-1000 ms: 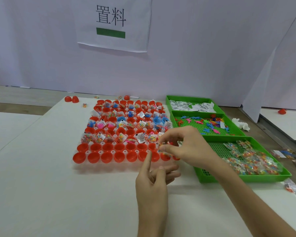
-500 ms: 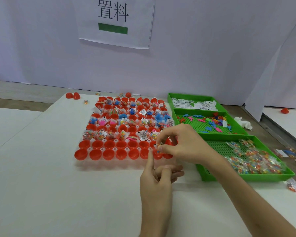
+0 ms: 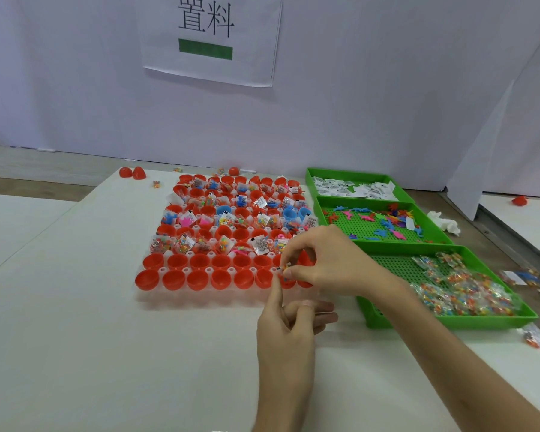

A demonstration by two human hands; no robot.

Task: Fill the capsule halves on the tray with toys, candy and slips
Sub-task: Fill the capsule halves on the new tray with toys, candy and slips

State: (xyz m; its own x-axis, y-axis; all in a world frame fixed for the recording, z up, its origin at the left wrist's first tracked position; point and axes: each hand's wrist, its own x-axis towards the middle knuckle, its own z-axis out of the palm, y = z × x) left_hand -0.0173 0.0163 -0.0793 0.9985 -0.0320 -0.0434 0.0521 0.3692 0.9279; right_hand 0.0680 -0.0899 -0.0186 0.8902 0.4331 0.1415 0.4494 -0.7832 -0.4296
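A clear tray (image 3: 156,294) on the white table holds rows of red capsule halves (image 3: 197,279). The back rows carry toys, candy bags and slips; the two front rows show mostly bare red cups. My right hand (image 3: 328,263) hovers over the tray's front right corner and pinches a small candy bag (image 3: 283,270) just above a cup. My left hand (image 3: 289,325) lies in front of the tray, index finger raised up toward the bag, other fingers curled.
Three green bins stand right of the tray: slips (image 3: 353,187), coloured toys (image 3: 378,219), candy bags (image 3: 459,291). Loose red halves (image 3: 133,173) lie at the table's far edge. A crumpled tissue (image 3: 443,221) and stray packets (image 3: 536,338) sit off to the right.
My right hand has come down and forward with the candy bag, from above the filled rows to the front right cups. My left hand has stayed put, index finger raised.
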